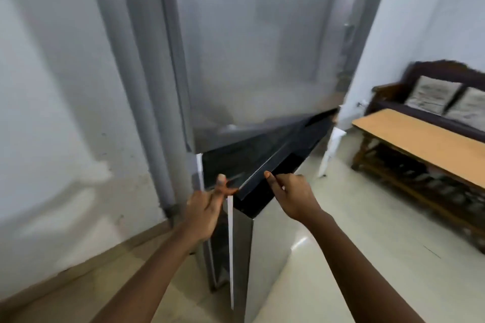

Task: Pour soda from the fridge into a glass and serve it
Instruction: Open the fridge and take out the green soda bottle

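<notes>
A tall grey fridge (249,47) fills the middle of the view, its upper door closed. The lower fridge door (265,249) stands ajar, swung out toward me, with a dark gap and its white seal showing at the left edge. My left hand (207,204) holds the door's top left corner with its fingertips, thumb raised. My right hand (291,196) grips the dark top edge of the same door, thumb on top and fingers hooked behind it. The fridge's inside is hidden. No soda or glass is in view.
A pale wall and a grey vertical pipe (154,86) stand close on the left. To the right are a low wooden table (420,144) with a light top, a dark sofa (433,94) with cushions behind it, and glossy tiled floor (354,244).
</notes>
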